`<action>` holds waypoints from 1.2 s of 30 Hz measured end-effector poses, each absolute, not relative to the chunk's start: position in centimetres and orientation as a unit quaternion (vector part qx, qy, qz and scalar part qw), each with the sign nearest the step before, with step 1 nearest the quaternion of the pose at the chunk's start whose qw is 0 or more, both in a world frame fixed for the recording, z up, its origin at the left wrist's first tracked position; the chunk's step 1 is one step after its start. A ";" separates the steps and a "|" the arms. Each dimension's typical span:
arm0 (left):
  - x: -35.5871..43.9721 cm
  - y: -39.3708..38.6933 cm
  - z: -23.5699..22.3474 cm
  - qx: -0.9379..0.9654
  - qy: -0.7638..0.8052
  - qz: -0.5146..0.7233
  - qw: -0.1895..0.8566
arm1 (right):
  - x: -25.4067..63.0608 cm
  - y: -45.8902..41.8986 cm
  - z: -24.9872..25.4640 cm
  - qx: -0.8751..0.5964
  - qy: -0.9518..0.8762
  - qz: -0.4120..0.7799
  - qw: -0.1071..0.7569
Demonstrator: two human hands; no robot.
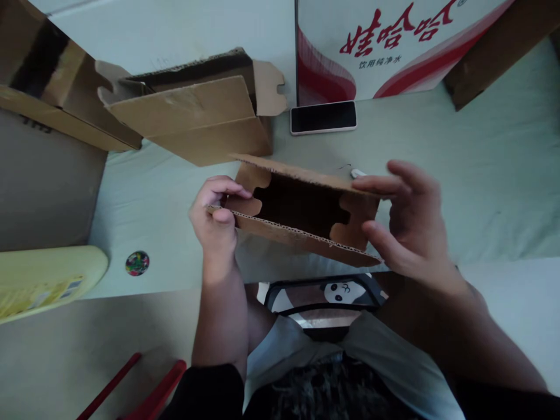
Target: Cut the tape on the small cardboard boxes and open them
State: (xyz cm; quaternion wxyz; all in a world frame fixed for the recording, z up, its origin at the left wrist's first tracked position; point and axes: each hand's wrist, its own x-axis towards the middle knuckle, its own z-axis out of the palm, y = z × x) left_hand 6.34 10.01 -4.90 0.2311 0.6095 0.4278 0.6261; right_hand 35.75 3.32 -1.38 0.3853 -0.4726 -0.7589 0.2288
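Between 2 hands (216,219) (415,224), 1 open carton (306,207) shows 2 notched flaps (245,205) (355,224).

Phone (324,118) by red/wht carton (371,80), yel. bottle (52,279) nr sm. rnd multicol. disc (137,263) on lt-grn cloth (494,192).

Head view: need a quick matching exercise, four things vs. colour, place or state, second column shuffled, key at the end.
Things
1. Nearer open box
2. Phone
3. Small disc
4. Bottle-like container

Colour, place or state
A. Round and multicoloured, on the pale green cloth
B. Pale yellow, cut off by the picture's left edge
C. Between the left hand and the right hand
D. Dark screen facing up, beside the white-and-red carton

Pairs: 1-C, 2-D, 3-A, 4-B
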 end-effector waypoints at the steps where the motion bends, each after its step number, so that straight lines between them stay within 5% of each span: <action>1: 6.4 10.0 -4.9 0.607 0.424 0.629 0.234 | 35.8 3.5 -1.3 -0.445 -0.765 0.241 0.399; 11: 6.4 10.1 -4.3 0.632 0.451 0.611 0.156 | 36.0 4.4 -0.9 -0.390 -0.792 0.260 0.391; 19: 5.6 10.3 -5.1 0.638 0.469 0.565 0.232 | 35.5 4.4 -1.5 -0.404 -0.811 0.194 0.377; 36: 5.6 10.1 -4.8 0.645 0.486 0.546 0.223 | 36.0 4.9 -1.0 -0.386 -0.824 0.199 0.364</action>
